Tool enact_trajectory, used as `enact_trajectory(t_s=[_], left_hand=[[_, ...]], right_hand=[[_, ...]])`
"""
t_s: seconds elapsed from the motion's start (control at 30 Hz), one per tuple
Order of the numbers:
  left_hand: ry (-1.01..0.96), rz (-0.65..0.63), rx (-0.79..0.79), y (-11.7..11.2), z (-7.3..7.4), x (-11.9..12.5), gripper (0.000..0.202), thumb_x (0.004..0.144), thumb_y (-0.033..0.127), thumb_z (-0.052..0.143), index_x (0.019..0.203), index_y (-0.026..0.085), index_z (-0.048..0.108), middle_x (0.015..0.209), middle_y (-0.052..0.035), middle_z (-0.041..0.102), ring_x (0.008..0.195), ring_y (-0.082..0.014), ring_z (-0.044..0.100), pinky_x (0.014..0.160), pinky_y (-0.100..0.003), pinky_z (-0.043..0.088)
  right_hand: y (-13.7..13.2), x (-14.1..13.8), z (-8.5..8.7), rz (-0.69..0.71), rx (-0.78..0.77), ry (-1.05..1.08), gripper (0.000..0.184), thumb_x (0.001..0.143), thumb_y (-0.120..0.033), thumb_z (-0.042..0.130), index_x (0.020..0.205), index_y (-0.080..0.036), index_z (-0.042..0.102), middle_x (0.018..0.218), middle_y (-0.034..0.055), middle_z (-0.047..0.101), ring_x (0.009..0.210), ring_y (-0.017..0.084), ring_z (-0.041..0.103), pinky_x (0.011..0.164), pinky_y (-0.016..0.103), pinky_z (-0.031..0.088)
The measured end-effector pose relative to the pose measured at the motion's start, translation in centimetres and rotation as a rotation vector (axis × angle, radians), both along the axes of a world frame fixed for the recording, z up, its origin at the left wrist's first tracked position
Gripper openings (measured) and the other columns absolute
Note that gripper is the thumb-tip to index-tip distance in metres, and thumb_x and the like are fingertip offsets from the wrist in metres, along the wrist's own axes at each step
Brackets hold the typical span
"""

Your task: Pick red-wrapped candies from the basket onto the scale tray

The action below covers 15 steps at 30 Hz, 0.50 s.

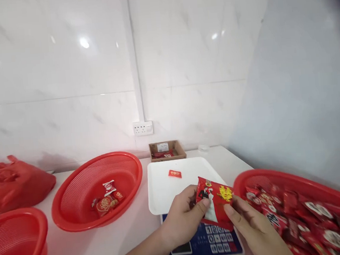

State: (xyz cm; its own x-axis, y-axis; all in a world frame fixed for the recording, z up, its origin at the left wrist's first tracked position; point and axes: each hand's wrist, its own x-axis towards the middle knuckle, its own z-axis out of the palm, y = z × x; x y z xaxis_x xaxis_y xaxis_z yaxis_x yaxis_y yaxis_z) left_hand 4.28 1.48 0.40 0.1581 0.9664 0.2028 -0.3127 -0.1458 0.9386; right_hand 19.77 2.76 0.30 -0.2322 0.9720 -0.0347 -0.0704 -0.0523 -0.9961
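Both hands grip one red packet (216,202) with yellow lettering and a black-and-white figure print, held tilted above the scale's keypad. My left hand (188,213) pinches its left side, thumb on the front. My right hand (252,225) holds its right side, thumb also on the front. Below and behind is a weighing scale (194,240) with a blue number panel, partly covered by the hands and packet. On its white pan (163,187) lies a small red wrapped sweet (175,174) with gold print.
At right, a red basket (259,173) holds several red packets. Another red basket (74,191) at left contains several wrapped sweets. A third red basket (32,223) stands front left, near a red plastic bag (17,182). A cardboard box (176,146) sits by the tiled wall.
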Motion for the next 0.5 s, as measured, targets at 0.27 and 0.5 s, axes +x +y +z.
enact_trajectory(t_s=[0.27,0.5], left_hand=[[0.006,0.151,0.010,1.4,1.4,-3.1,0.050,0.072,0.049,0.071,0.104,0.012,0.057,0.082,-0.0038,0.060,0.063,-0.0094,0.053,0.054,-0.020,0.044],[-0.044,0.232,0.030,2.7,1.2,-4.8,0.054,0.072,0.052,0.070,0.104,0.009,0.060,0.073,-0.0034,0.059,0.057,-0.0087,0.051,0.053,-0.021,0.043]], right_hand=[[3.5,-4.8,0.9,0.076,0.225,0.024,0.044,0.078,-0.053,0.063,0.107,-0.020,0.063,0.109,0.0086,0.070,0.100,0.027,0.064,0.080,0.033,0.055],[6.0,-7.6,1.0,0.097,0.259,0.002,0.048,0.075,-0.058,0.064,0.104,-0.020,0.063,0.101,0.0070,0.071,0.091,0.024,0.064,0.072,0.028,0.055]])
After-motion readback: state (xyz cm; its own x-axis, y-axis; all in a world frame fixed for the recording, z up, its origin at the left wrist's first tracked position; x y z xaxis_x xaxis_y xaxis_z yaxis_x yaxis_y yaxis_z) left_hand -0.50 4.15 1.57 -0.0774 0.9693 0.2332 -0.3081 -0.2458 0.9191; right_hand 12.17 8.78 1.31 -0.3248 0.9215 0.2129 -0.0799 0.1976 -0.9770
